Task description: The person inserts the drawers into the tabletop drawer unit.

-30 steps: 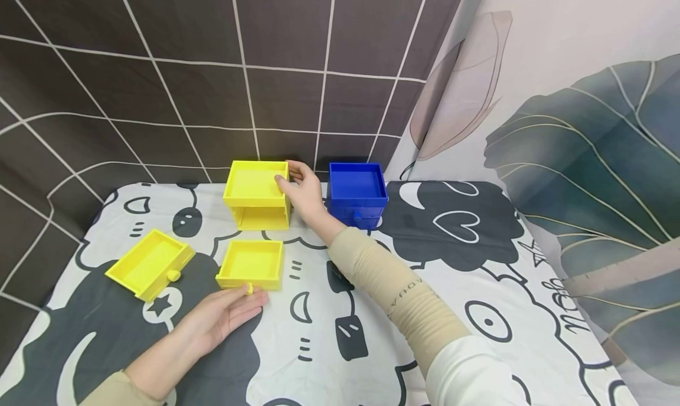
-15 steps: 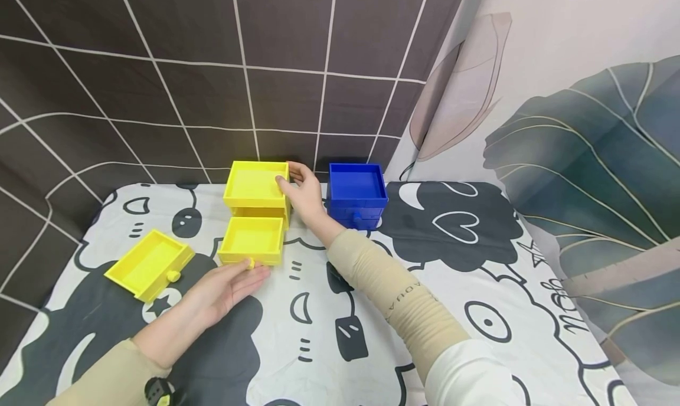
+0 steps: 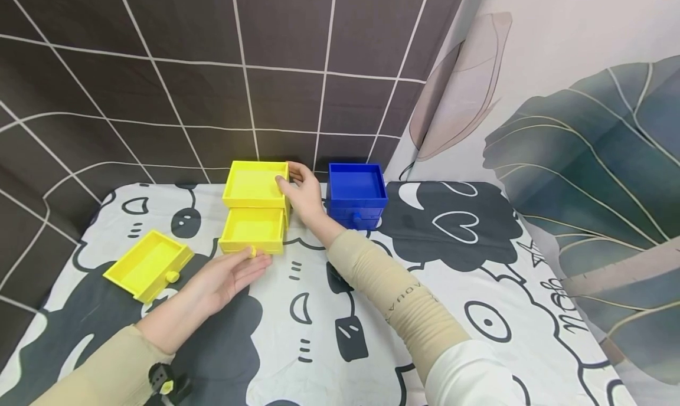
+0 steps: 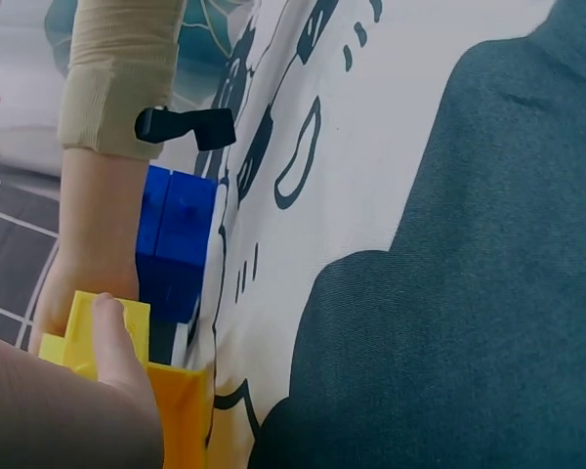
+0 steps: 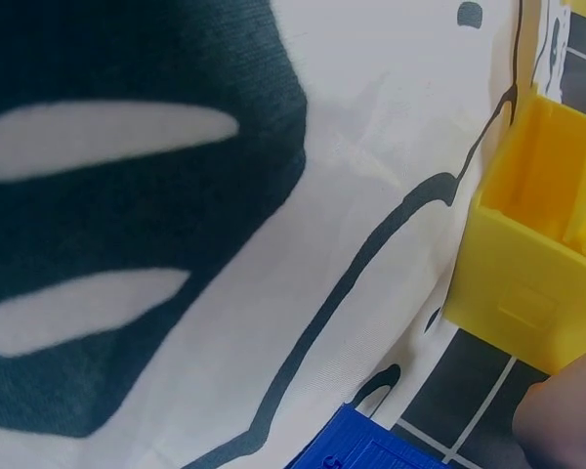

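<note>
Nearest us, the left sleeve (image 3: 106,367) leads up to the left hand (image 3: 218,281), whose thumb and fingers appear to pinch the knob (image 3: 253,252) of a yellow drawer (image 3: 254,224). If that pinch is off-centre, we judge the drawer could twist and bind, since the knob is its only visible hold. To the left of this hand, a loose drawer (image 3: 150,263) lies askew on the patterned cloth (image 3: 319,329); a careless sweep of the forearm, which is near its knob, could knock it further round.

The yellow drawer itself sits partly inside the yellow cabinet (image 3: 256,183), its front standing out below the top tray. We cannot tell whether it runs level on its supports; if it tilts, its back edge might catch inside.

Farther off, the right hand (image 3: 305,198) grips the cabinet's right wall, thumb over the rim. Should that hold loosen, a push could slide the cabinet backwards over the soft cloth or turn it. Just beside the right hand stands the blue cabinet (image 3: 357,185), which a slipping elbow or wrist could bump. Behind everything we see the dark gridded backdrop (image 3: 212,93).
</note>
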Available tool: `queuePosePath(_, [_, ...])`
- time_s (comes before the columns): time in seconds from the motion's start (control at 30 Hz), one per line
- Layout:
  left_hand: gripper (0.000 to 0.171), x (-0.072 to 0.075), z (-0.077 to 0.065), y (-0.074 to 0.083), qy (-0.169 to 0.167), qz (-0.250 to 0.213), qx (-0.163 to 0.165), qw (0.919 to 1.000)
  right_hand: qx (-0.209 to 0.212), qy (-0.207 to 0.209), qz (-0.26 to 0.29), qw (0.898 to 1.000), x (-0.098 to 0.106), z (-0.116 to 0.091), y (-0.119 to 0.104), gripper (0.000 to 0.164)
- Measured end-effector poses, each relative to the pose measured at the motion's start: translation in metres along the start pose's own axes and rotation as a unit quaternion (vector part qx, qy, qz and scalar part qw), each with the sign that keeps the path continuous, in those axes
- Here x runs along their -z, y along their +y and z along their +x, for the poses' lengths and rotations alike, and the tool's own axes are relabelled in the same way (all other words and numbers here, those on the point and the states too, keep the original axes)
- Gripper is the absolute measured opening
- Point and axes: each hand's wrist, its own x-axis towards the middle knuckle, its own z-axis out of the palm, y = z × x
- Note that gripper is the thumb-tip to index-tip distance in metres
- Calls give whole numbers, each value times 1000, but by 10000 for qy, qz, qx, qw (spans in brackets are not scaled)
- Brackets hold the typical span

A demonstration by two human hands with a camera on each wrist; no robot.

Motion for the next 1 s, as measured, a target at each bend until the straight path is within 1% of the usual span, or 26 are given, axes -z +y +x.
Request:
queuePosePath(0.17, [54, -2, -1, 1, 35, 17, -39, 10000, -27, -20, -37, 10000, 0, 0, 0, 49])
queuePosePath(0.3, [61, -2, -2, 1, 65, 133, -71, 9999, -62, -39, -47, 10000, 0, -1, -1, 49])
queuePosePath(0.4, [62, -2, -2, 1, 71, 197, -105, 9997, -79, -40, -47, 9999, 1, -2, -2, 49])
queuePosePath(0.6, [58, -3, 0, 3, 36, 296, -209, 9993, -58, -50, -23, 10000, 1, -3, -3, 49])
queuePosePath(0.8, [53, -3, 7, 6, 86, 286, -241, 9993, -54, -26, -4, 10000, 1, -2, -2, 49])
queuePosePath(0.93, [42, -3, 11, 7, 129, 182, -263, 9994, -85, -32, -18, 10000, 1, -2, -2, 49])
queuePosePath(1.0, [36, -2, 12, 8, 117, 79, -224, 9996, -82, -45, -15, 10000, 1, -2, -1, 50])
